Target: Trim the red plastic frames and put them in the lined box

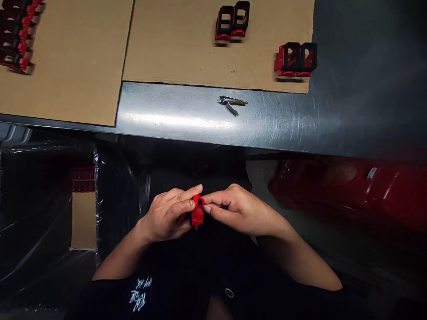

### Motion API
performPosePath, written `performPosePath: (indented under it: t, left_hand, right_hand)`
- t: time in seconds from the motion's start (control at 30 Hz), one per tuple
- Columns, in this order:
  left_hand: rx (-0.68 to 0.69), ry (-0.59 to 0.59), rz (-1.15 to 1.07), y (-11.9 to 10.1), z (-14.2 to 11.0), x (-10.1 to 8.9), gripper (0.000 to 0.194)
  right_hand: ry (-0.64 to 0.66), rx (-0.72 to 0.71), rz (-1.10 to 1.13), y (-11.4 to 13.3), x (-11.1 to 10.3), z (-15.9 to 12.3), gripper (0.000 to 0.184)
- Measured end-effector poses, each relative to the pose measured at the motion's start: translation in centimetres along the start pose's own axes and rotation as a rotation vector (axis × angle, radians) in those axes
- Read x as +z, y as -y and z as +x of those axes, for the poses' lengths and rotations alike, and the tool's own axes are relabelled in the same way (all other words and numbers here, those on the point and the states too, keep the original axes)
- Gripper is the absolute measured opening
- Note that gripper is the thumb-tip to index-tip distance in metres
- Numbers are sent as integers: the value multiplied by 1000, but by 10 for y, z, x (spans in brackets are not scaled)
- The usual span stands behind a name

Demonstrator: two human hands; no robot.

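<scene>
A dark shirt (110,295) is nearest, and above it the left hand (166,214) and right hand (242,210) close their grip from both sides on a red plastic part (198,212), its shape partly hidden by fingers.

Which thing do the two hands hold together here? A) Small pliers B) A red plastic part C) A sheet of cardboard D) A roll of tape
B. The left hand holds the red plastic part from one side, and the right hand pinches it from the other.

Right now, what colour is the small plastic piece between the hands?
The piece is red, best in the head view.
</scene>
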State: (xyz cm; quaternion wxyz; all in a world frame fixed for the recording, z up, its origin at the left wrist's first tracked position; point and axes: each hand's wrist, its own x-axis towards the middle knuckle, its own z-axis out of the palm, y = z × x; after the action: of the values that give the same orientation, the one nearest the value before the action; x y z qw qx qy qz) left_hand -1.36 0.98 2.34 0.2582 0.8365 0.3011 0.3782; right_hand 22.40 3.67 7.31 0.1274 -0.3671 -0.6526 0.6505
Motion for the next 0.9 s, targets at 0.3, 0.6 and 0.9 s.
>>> performPosePath:
  t: [0.3,0.6,0.9]
  left_hand:
    - [-17,-4,-12,2,0,1,56]
    - [-140,-126,-293,5,-3,7,75]
    - [-259,-222,-430,8,-9,20,74]
  right_hand:
    - [-56,42,1,0,4,1,25]
    - [6,-17,211,-7,-2,1,33]
    - [-224,210,629,-30,26,7,39]
